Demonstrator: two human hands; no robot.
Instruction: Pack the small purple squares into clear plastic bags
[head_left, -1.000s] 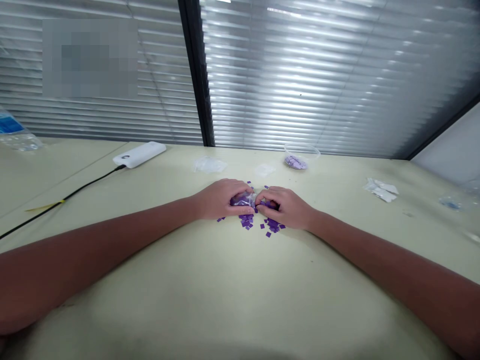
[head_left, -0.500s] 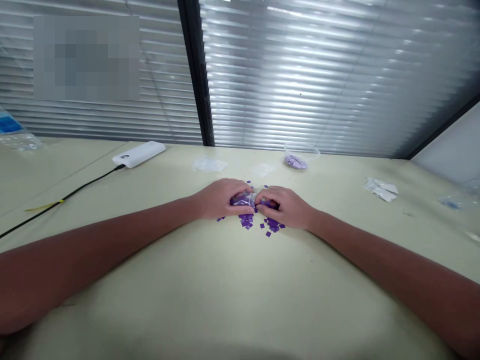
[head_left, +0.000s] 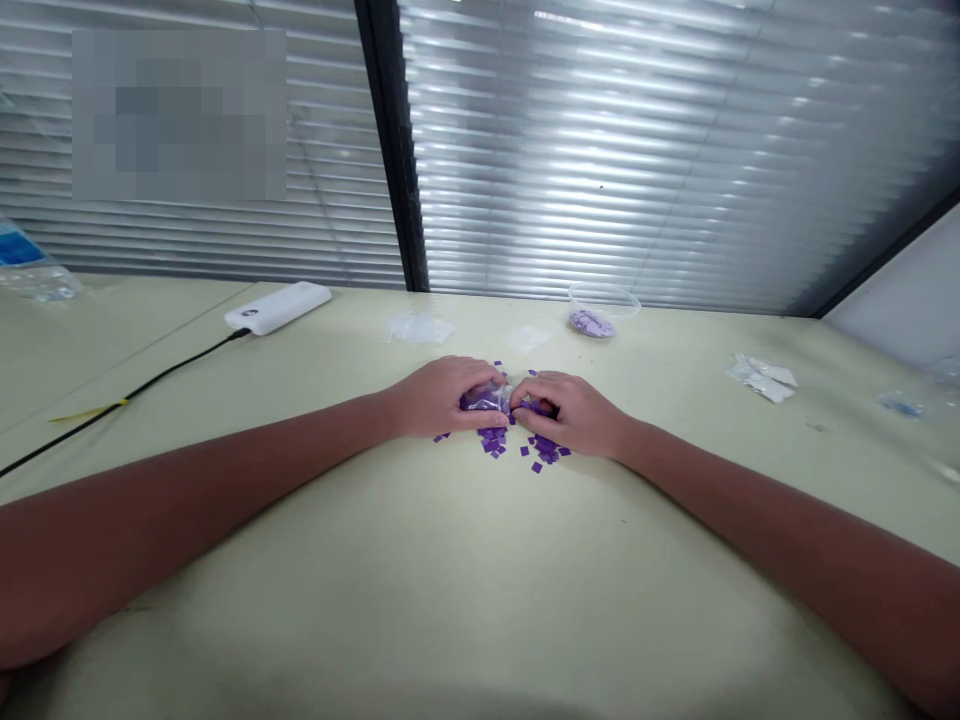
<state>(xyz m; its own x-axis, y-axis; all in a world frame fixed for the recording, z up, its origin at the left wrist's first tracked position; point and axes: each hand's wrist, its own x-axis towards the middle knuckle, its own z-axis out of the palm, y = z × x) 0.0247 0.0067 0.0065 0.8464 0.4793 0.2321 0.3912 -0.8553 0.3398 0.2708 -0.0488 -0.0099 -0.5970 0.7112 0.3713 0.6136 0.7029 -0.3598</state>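
My left hand [head_left: 454, 395] is wrapped round a small clear plastic bag [head_left: 487, 398] with purple pieces inside. Right beside it, my right hand [head_left: 574, 412] has its thumb and fingertips pinched together at the bag's right end; what lies between them is too small to make out. Small dark purple squares [head_left: 547, 450] lie scattered on the pale table [head_left: 480, 580] under and in front of both hands, and a few lie behind them.
Behind the hands are flat clear bags [head_left: 420, 328] and a round clear container [head_left: 626, 302] beside a bag of light purple pieces [head_left: 592, 323]. A white power bank [head_left: 279, 308] with a black cable sits left, white packets [head_left: 763, 378] right, and a bottle [head_left: 34, 265] far left.
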